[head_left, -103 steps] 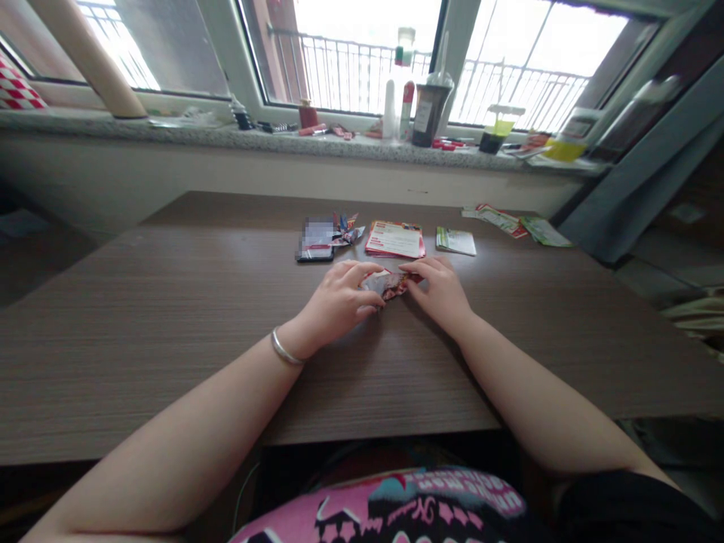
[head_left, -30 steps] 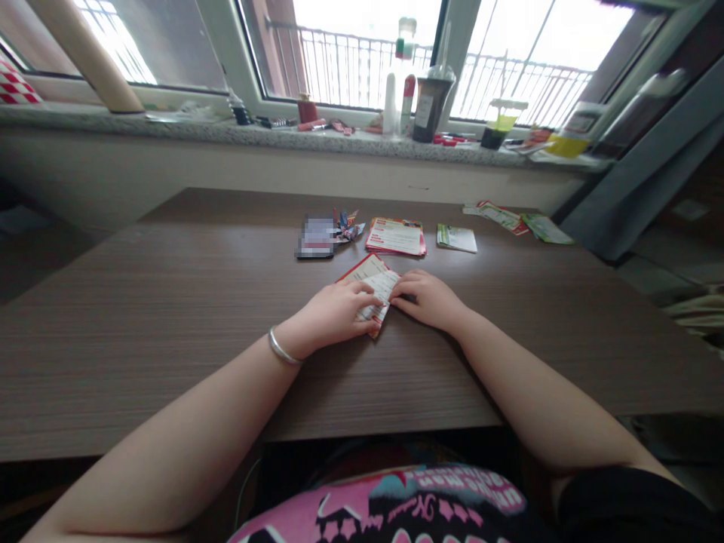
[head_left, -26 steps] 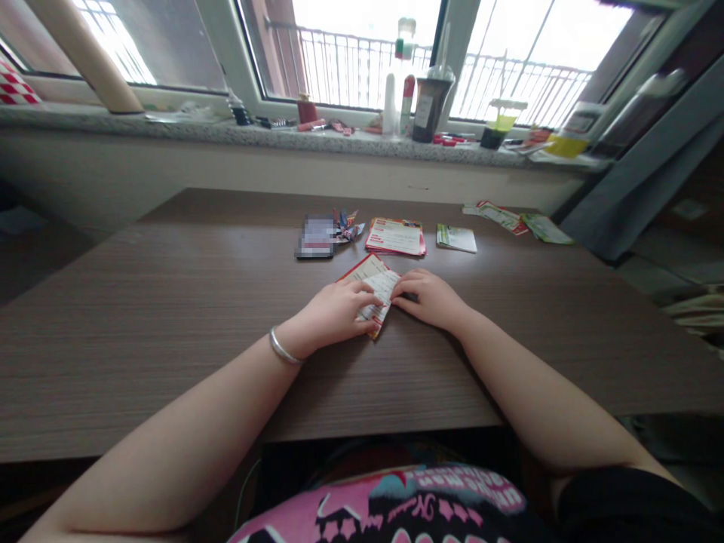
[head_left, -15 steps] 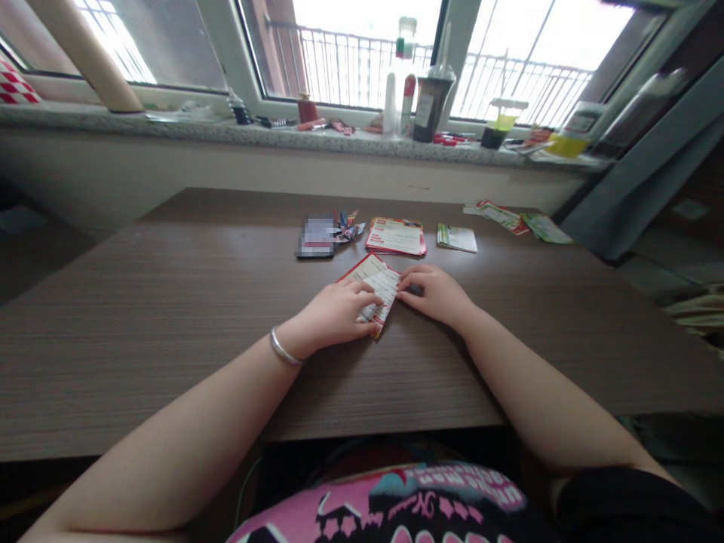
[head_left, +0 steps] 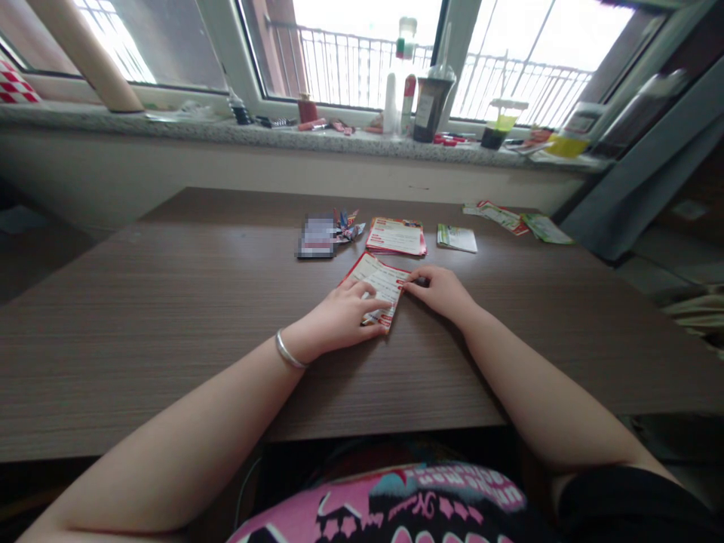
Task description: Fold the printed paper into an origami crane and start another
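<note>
A red-and-white printed paper leaflet [head_left: 380, 280] lies flat on the brown wooden table [head_left: 170, 302] just ahead of me. My left hand [head_left: 338, 317], with a silver bangle at the wrist, rests on the leaflet's near left part, fingers stretched out flat on it. My right hand [head_left: 442, 290] sits at the leaflet's right edge, fingertips pressed together against that edge.
Behind the leaflet lie a phone [head_left: 315, 237], a small folded paper figure [head_left: 348, 226], a stack of red leaflets [head_left: 396, 237] and green-white cards [head_left: 457, 238]. More flyers [head_left: 517, 221] sit far right. Bottles and cups [head_left: 427, 105] line the windowsill.
The small folded paper from 3.4 s ago is now a flat leaflet. Over the last second the leaflet spread rightward and my right hand slid up along its right edge.
</note>
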Demonstrator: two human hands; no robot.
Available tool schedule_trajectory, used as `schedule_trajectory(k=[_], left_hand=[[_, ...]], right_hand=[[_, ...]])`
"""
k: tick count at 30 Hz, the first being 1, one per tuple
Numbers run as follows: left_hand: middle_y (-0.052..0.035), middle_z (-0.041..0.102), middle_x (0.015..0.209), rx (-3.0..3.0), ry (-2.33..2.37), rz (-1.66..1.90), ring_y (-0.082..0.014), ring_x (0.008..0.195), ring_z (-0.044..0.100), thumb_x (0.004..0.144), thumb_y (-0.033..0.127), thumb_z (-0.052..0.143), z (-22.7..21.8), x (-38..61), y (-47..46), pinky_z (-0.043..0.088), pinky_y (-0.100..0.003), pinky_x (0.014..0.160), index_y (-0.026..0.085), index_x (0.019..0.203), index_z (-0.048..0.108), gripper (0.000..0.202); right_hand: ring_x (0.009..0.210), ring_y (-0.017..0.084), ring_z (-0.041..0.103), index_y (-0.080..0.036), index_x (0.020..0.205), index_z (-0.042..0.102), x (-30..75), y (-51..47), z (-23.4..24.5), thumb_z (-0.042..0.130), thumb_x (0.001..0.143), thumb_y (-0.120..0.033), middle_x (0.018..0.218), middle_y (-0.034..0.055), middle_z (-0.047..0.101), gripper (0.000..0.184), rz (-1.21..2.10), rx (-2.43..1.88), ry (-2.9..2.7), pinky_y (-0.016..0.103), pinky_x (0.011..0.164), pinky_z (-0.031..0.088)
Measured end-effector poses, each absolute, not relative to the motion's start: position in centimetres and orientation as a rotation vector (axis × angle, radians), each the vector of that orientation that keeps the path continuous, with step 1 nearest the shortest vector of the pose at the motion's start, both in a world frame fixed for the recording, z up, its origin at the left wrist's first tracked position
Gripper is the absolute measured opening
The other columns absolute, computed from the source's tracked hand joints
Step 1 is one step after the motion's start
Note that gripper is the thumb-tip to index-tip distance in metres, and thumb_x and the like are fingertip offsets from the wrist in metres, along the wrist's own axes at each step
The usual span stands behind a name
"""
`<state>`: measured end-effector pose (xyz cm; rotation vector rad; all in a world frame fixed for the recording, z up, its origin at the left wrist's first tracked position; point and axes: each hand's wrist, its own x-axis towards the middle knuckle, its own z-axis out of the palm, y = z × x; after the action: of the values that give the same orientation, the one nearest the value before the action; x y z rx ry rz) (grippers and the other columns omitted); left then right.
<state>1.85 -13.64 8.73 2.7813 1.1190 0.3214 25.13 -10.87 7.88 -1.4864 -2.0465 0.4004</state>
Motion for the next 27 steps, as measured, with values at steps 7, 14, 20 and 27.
schedule_trajectory(k=[7,14,20,27], left_hand=[[-0.009,0.053,0.128,2.686,1.166,0.287,-0.029,0.122,0.049,0.085,0.047,0.062,8.7,2.0,-13.8,0.038,-0.048,0.107,0.034,0.126,0.062,0.044],[-0.0086,0.055,0.128,2.779,1.108,0.312,-0.0269,0.118,0.052,0.086,0.048,0.06,8.8,2.0,-13.7,0.041,-0.044,0.105,0.03,0.126,0.062,0.044],[-0.0082,0.055,0.133,2.818,1.162,0.277,-0.0283,0.119,0.053,0.087,0.048,0.058,9.1,2.1,-14.0,0.043,-0.045,0.103,0.029,0.127,0.061,0.045],[-0.0097,0.051,0.141,2.841,1.151,0.297,-0.0289,0.133,0.043,0.089,0.047,0.056,8.8,2.3,-13.8,0.031,-0.048,0.113,0.024,0.133,0.055,0.05]], right_hand=[[0.086,0.02,0.064,-0.021,0.082,0.075,24.8,-10.9,7.9,0.069,0.08,-0.023,0.089,0.006,0.072,0.007,0.297,-1.406,-2.021,0.035,0.078,0.05],[0.087,0.02,0.063,-0.022,0.08,0.075,25.0,-11.1,8.0,0.069,0.08,-0.022,0.086,0.0046,0.071,0.006,0.113,-1.233,-2.093,0.037,0.085,0.05],[0.086,0.021,0.06,-0.022,0.081,0.074,24.6,-11.6,8.5,0.067,0.083,-0.023,0.083,0.0045,0.068,0.007,0.027,-1.134,-2.17,0.036,0.083,0.05],[0.083,0.019,0.061,-0.022,0.081,0.071,24.1,-12.3,9.0,0.064,0.084,-0.02,0.082,0.0039,0.068,0.009,0.05,-1.117,-2.16,0.034,0.078,0.05]])
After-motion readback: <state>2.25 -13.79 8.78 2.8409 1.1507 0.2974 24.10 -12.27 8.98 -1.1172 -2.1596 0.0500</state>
